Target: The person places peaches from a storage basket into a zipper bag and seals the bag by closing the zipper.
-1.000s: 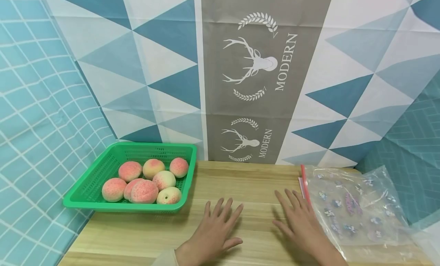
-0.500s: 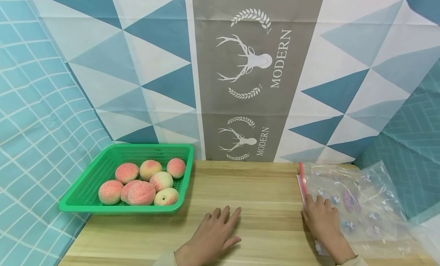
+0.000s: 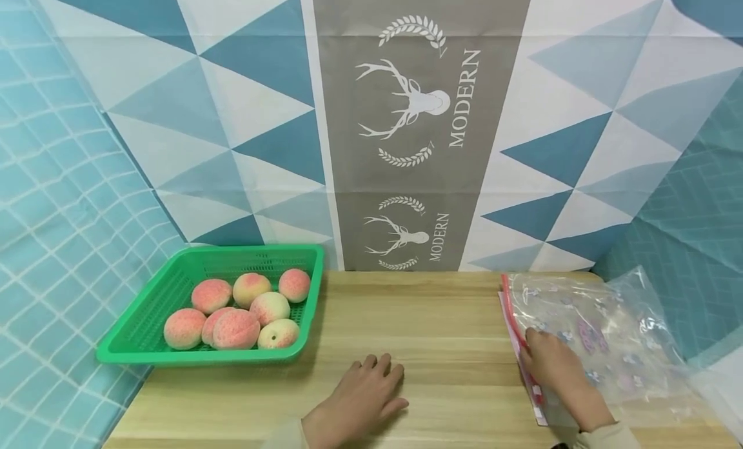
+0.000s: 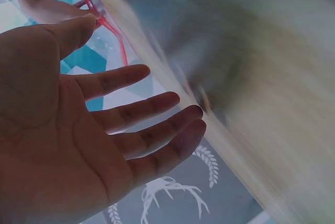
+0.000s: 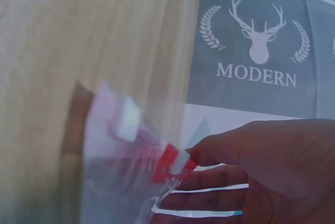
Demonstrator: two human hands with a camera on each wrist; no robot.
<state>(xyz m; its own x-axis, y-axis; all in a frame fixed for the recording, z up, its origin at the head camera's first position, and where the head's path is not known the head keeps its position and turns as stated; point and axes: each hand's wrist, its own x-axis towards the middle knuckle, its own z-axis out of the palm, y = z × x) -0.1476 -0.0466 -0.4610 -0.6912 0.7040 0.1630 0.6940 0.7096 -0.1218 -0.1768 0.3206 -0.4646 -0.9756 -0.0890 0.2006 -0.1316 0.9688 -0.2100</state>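
On the right of the head view lies a clear plastic zip bag printed with small figures, with a red zip strip along its left edge. My right hand pinches that edge, and the red strip bends at the fingers. The right wrist view has the thumb against the red strip with the other fingers behind the plastic. Relaxed and holding nothing, my left hand hovers low over the front middle of the table; its palm and spread fingers show in the left wrist view.
A green plastic basket holding several pink and pale peaches stands at the left on the wooden table. Patterned cloth walls close off the back and sides. A pale strip shows along the bag's left edge.
My right hand has moved right from over the table to the bag's edge and gripped it, bending the red strip. The left fingers have curled slightly. The head view has shifted a little.
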